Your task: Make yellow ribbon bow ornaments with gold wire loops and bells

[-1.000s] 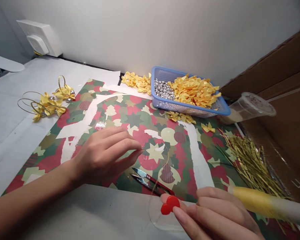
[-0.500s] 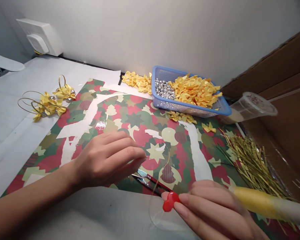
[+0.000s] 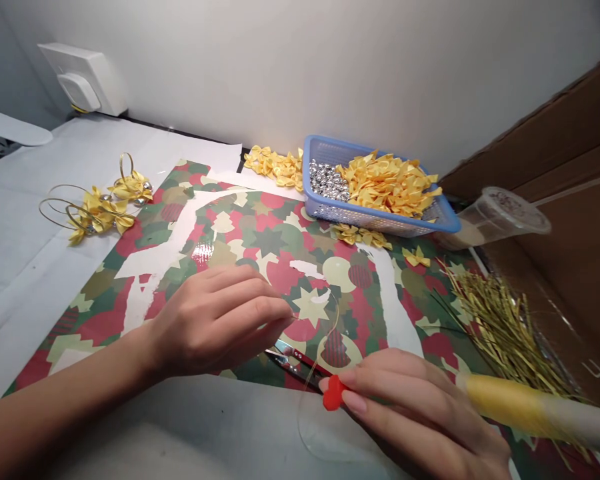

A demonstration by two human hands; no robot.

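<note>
Okay so, far left, you've got a little bunch of gold ribbon bows (image 3: 97,212) with wire loops, sitting just off the patterned Christmas paper (image 3: 260,230). Your left hand (image 3: 215,323) is on that paper, fingertips (image 3: 280,312) pinched close together, and a thin wire (image 3: 336,321) seems to run from about there, though it's too fine to tell if you've got hold of it. Just below are red-handled thread snips (image 3: 295,360), lying on the paper. Your right hand (image 3: 420,407) has a red heart-shaped piece (image 3: 334,392) pinched firmly between thumb and finger, right by the snips. Up top sits a blue plastic basket (image 3: 313,170) of silver beads (image 3: 327,181) and yellow satin bows (image 3: 387,183). Far right: gold tinsel strands (image 3: 505,330).
</note>
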